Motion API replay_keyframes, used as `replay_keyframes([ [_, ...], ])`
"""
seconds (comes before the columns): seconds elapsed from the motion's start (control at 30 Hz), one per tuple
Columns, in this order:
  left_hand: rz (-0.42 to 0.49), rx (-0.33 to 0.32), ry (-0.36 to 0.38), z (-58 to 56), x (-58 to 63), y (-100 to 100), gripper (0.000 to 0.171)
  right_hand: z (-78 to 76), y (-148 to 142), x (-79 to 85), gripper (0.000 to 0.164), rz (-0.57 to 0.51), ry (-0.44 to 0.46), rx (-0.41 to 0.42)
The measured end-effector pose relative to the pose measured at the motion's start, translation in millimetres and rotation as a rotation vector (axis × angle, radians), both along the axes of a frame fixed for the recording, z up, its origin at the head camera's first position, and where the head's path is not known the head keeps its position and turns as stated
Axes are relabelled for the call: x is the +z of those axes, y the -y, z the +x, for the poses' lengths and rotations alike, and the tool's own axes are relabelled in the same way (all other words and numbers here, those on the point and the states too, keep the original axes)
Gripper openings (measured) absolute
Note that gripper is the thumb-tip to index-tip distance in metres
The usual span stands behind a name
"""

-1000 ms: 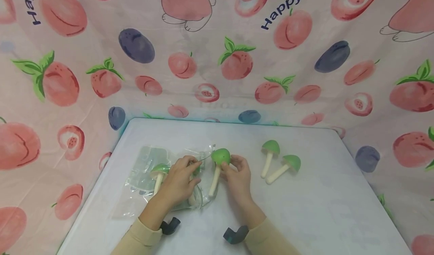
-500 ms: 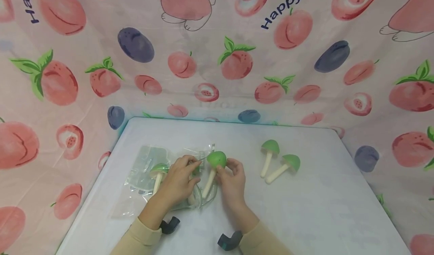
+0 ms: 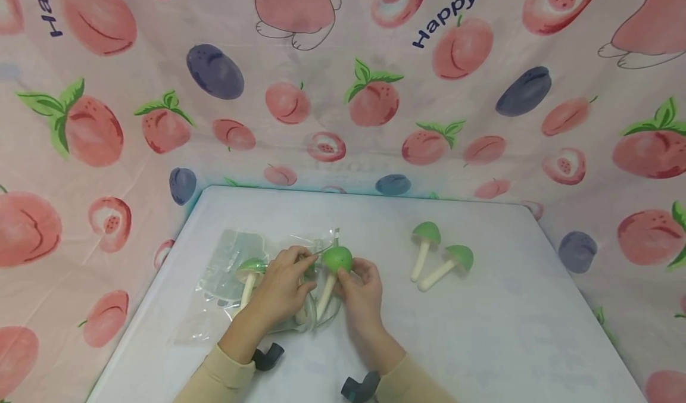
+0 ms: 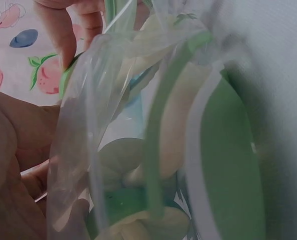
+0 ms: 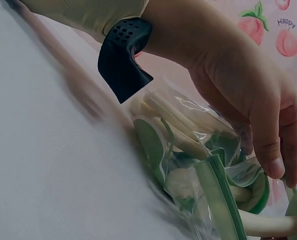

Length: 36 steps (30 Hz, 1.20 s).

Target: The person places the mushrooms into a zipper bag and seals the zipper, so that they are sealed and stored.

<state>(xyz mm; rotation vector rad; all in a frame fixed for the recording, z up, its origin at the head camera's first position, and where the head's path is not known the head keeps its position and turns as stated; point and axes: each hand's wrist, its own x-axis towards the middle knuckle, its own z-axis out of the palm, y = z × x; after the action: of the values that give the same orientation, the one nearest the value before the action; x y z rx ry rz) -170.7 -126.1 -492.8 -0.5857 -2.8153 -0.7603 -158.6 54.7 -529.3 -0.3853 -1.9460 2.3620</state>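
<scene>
In the head view my left hand (image 3: 284, 287) pinches the upper edge of a clear zip bag (image 3: 206, 322) and holds its mouth apart. Green-capped model mushrooms with pale stems lie inside, one mushroom (image 3: 250, 267) showing left of this hand. My right hand (image 3: 364, 293) grips another mushroom (image 3: 337, 259) by its cap, with thumb and fingers, stem pointing down at the bag's mouth. The right wrist view shows that mushroom's stem (image 5: 273, 226) reaching behind the green zip strip (image 5: 219, 197). Up close in the left wrist view, the bag's film partly blurs the mushrooms (image 4: 138, 220) within.
Two more green-capped mushrooms, an upright-lying one (image 3: 426, 236) and a slanted one (image 3: 460, 258), lie right of my hands on the white table (image 3: 509, 331). A fruit-printed cloth (image 3: 332, 105) surrounds the table. Dark camera mounts (image 3: 268, 356) sit at both wrists.
My right hand has moved left and slightly toward me with the mushroom, bringing its stem over the bag's mouth. The left hand stays in place on the bag.
</scene>
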Motion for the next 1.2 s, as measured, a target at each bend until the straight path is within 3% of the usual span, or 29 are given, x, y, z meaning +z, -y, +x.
replay_keyframes([
  [0.6, 0.018, -0.020, -0.023, 0.0, -3.5, 0, 0.058, -5.9, 1, -5.3, 0.045, 0.065, 0.002, 0.099],
  [0.83, 0.027, -0.053, -0.045, 0.6, -4.3, 1, 0.057, -10.1, -1, -8.1, 0.045, 0.040, 0.020, 0.104],
  [1.2, 0.034, -0.047, -0.046, 2.0, -1.5, 0, 0.056, -15.0, -6, -10.3, 0.035, 0.041, 0.022, 0.113],
])
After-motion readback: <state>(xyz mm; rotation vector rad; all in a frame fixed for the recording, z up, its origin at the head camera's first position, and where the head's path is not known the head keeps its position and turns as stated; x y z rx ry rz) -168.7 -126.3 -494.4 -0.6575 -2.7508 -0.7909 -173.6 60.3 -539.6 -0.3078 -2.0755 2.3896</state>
